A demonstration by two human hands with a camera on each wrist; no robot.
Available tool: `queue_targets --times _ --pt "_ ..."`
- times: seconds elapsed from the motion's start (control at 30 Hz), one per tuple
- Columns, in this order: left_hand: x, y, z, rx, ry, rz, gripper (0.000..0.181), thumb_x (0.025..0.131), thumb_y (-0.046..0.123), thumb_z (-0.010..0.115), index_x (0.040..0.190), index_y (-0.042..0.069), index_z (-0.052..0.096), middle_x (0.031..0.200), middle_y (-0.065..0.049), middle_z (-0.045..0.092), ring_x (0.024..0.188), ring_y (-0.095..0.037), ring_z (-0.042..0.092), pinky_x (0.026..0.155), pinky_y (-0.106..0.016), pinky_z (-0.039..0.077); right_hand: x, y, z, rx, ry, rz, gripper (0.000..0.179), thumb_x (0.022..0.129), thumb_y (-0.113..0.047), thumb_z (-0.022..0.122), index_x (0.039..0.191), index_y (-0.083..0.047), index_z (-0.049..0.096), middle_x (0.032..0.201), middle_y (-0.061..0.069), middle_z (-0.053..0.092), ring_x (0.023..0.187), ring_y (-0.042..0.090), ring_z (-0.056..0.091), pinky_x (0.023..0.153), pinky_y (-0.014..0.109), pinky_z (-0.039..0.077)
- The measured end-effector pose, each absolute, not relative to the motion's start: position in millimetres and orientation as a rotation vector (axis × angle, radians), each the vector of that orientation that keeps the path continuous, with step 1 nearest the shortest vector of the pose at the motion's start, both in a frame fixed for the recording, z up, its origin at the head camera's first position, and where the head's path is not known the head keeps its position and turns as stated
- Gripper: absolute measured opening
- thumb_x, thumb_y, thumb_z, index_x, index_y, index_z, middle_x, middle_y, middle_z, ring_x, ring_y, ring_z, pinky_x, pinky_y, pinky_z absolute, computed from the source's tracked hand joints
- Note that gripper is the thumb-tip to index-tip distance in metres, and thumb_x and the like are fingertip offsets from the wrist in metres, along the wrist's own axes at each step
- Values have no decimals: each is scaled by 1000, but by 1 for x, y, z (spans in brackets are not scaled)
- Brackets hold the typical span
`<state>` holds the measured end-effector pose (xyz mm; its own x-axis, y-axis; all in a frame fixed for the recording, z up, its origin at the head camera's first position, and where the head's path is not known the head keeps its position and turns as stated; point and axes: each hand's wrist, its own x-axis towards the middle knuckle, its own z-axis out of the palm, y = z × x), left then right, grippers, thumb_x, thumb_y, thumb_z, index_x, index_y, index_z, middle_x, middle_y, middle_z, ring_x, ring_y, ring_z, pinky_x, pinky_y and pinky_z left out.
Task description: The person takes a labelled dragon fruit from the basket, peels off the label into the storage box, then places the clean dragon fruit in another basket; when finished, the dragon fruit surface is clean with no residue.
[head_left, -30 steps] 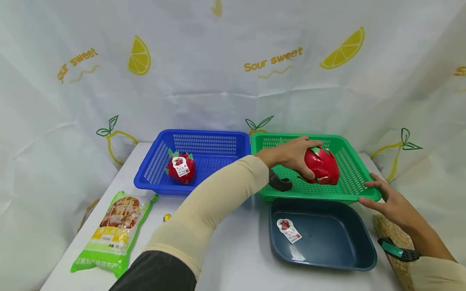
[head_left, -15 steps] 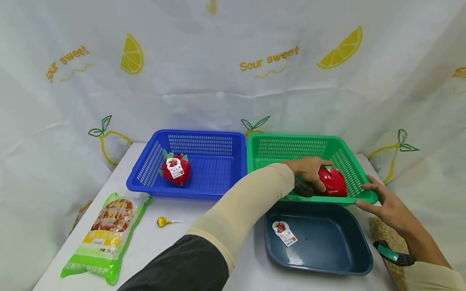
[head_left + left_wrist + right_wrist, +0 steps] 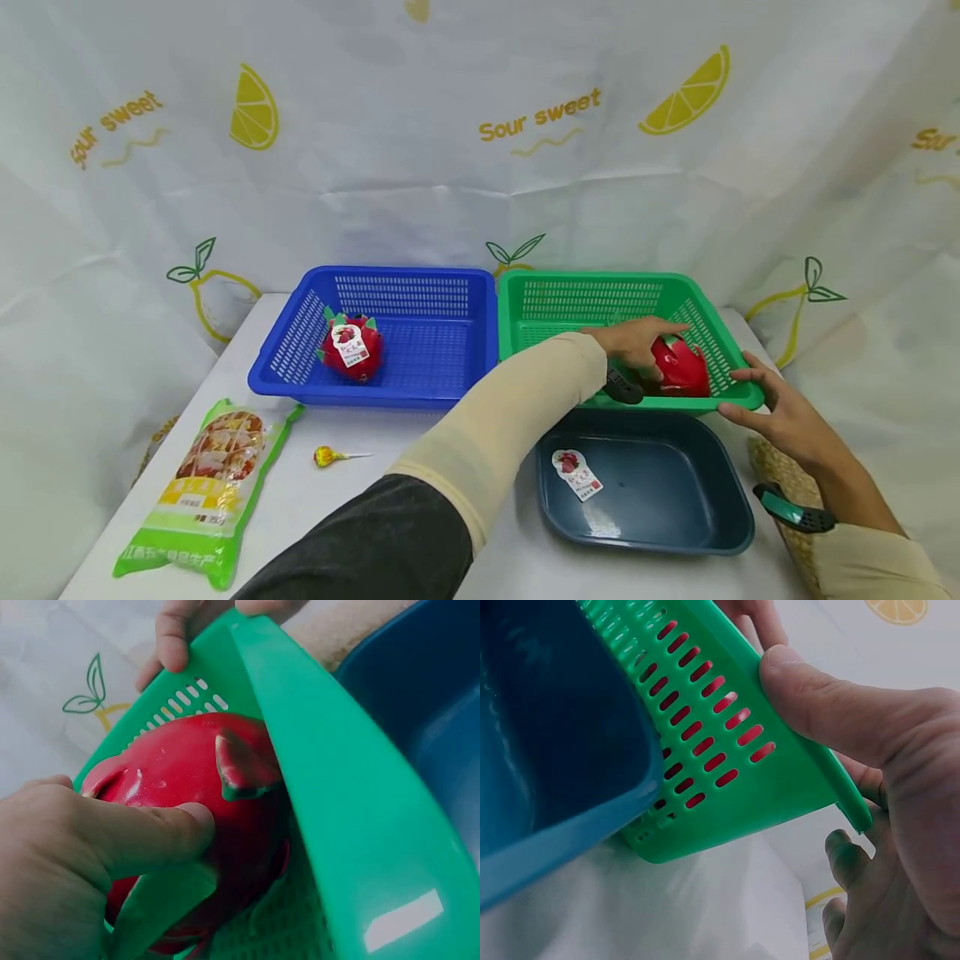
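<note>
Holding: left hand (image 3: 637,343) wraps the red dragon fruit (image 3: 681,367) low inside the green basket (image 3: 592,300)
Bracing: right hand (image 3: 776,408) pinches the basket's near corner rim
Risk: letting go carelessly could roll the fruit, I judge
Left wrist view: thumb (image 3: 150,832) pressed on the fruit
Right wrist view: red through the slots

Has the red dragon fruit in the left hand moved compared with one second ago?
Yes. The dragon fruit has gone down, from above the green basket rim to inside it, near the right wall.
</note>
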<state>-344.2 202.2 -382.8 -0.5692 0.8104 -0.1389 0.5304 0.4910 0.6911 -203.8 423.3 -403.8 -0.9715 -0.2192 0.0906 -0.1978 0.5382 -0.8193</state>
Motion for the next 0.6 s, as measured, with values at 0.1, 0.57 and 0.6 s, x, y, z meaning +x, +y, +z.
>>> queue_targets --times 0.1,0.57,0.6 --pt "-346 194 -384 1116 2301 810 91 79 8 80 153 19 29 149 3 33 118 -7 41 76 -15 45 -205 422 -405 -370 2729 -1460 46 94 -3 62 125 15 33 157 23 -8 141 41 -3 81 1 34" --pt "-337 164 -370 1195 2341 745 93 82 25 78 155 22 22 158 1 18 140 -9 15 95 -20 38 -206 424 -406 -369 2704 -1486 44 95 -3 60 125 14 33 158 20 -10 143 34 -2 82 2 34" --pt "-335 159 -366 1211 2341 776 92 82 26 78 155 21 22 158 0 18 141 -8 14 97 -21 37 -206 424 -407 -375 2702 -1492 44 95 -2 60 125 13 33 158 21 -10 143 33 -1 82 2 34"
